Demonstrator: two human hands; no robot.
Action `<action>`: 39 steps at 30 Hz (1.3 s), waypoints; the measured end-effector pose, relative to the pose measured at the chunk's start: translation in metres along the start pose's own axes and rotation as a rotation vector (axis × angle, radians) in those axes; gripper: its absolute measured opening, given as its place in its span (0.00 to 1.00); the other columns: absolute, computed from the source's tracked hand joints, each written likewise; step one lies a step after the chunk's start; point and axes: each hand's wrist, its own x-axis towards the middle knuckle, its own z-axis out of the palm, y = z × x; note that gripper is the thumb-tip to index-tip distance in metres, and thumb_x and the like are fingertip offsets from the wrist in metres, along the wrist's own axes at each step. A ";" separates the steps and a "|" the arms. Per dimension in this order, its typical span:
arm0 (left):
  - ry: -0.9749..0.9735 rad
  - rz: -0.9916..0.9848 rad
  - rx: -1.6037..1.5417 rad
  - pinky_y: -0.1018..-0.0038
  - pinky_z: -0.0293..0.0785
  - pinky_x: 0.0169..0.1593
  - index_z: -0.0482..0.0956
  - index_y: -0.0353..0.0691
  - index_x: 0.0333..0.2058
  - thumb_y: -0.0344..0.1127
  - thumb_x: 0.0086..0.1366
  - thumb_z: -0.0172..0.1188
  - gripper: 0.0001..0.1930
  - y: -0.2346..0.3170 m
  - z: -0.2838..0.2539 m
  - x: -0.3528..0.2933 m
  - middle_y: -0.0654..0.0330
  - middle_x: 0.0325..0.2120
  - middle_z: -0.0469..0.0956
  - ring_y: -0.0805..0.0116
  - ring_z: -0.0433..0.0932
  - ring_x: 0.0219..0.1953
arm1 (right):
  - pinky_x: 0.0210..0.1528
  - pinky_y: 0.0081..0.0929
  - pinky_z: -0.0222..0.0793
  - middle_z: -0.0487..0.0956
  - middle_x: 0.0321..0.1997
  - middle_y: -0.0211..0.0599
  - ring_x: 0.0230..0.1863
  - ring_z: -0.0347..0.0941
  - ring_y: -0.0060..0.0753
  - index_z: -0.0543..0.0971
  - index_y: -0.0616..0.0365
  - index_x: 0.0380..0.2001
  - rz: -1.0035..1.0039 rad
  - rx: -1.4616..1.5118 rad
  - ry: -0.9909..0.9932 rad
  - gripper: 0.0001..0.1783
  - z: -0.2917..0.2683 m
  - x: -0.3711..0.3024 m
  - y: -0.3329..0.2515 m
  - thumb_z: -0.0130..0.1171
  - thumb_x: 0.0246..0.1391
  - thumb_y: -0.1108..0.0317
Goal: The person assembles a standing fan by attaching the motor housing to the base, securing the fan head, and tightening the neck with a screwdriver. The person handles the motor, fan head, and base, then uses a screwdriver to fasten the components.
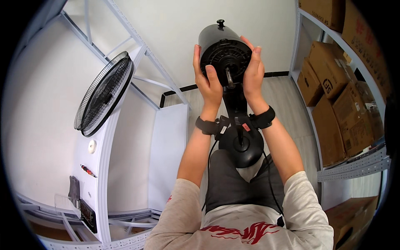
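Note:
A black fan motor housing (223, 46) sits atop a black stand, with its metal shaft (229, 78) pointing toward me. My left hand (207, 86) presses against the housing's left side, thumb near the vented front. On the opposite side, my right hand (253, 78) cups the housing, its fingers partly hidden behind it. Between my forearms the stand's neck (236, 102) runs down to a round black base (242, 146) by my knees. A small knob (220, 23) rises from the top of the housing.
On the white shelf at left, a black fan grille (104, 98) leans beside a white round piece (92, 146), a red-and-black screwdriver (88, 170), a grey cloth-like item (74, 189) and a bit case (87, 214). Cardboard boxes (329, 66) fill the right rack. Cables (271, 183) trail from both wristbands.

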 end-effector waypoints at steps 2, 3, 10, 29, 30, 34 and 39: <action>-0.010 -0.088 -0.075 0.63 0.57 0.70 0.57 0.31 0.69 0.49 0.78 0.41 0.31 -0.004 -0.004 0.001 0.47 0.69 0.60 0.53 0.62 0.69 | 0.64 0.31 0.63 0.77 0.61 0.47 0.61 0.73 0.38 0.73 0.62 0.62 -0.048 -0.044 -0.062 0.32 -0.006 0.001 0.000 0.35 0.74 0.46; -0.012 -0.134 -0.114 0.62 0.56 0.70 0.57 0.31 0.69 0.49 0.78 0.42 0.31 -0.002 -0.005 0.003 0.46 0.69 0.60 0.51 0.61 0.70 | 0.64 0.31 0.64 0.77 0.61 0.46 0.61 0.73 0.38 0.72 0.62 0.63 -0.091 -0.093 -0.088 0.31 -0.009 0.000 -0.002 0.37 0.74 0.47; -0.086 -0.169 -0.166 0.63 0.54 0.71 0.55 0.35 0.70 0.57 0.77 0.43 0.36 -0.001 -0.006 0.011 0.47 0.70 0.58 0.53 0.58 0.71 | 0.63 0.30 0.64 0.76 0.63 0.44 0.61 0.73 0.37 0.69 0.59 0.66 -0.076 -0.189 -0.153 0.28 -0.012 0.004 -0.008 0.42 0.74 0.51; -0.115 -0.632 -0.446 0.65 0.36 0.76 0.40 0.32 0.73 0.56 0.79 0.33 0.38 0.005 -0.059 -0.064 0.51 0.75 0.41 0.60 0.39 0.77 | 0.62 0.43 0.66 0.78 0.55 0.51 0.58 0.73 0.52 0.78 0.65 0.48 -0.484 -0.345 -0.293 0.16 -0.047 -0.116 -0.007 0.53 0.60 0.68; -0.114 -0.709 -0.473 0.64 0.36 0.76 0.41 0.33 0.73 0.57 0.79 0.33 0.38 0.009 -0.066 -0.077 0.51 0.75 0.42 0.61 0.39 0.77 | 0.64 0.45 0.65 0.76 0.60 0.52 0.62 0.71 0.54 0.77 0.63 0.52 -0.516 -0.306 -0.437 0.20 -0.028 -0.127 -0.007 0.55 0.58 0.68; -0.098 -0.852 -0.753 0.63 0.43 0.75 0.48 0.33 0.72 0.60 0.77 0.36 0.39 0.030 -0.111 -0.105 0.54 0.74 0.50 0.65 0.50 0.75 | 0.76 0.54 0.40 0.67 0.71 0.44 0.75 0.55 0.54 0.74 0.56 0.62 -0.493 -0.216 -0.830 0.26 0.051 -0.142 0.013 0.48 0.62 0.61; 0.133 -0.904 -0.589 0.63 0.48 0.74 0.49 0.35 0.72 0.59 0.76 0.41 0.38 0.088 -0.195 -0.079 0.56 0.72 0.55 0.64 0.55 0.73 | 0.75 0.60 0.34 0.69 0.70 0.45 0.75 0.53 0.56 0.72 0.53 0.64 -0.210 -0.224 -0.888 0.24 0.144 -0.157 0.044 0.40 0.71 0.58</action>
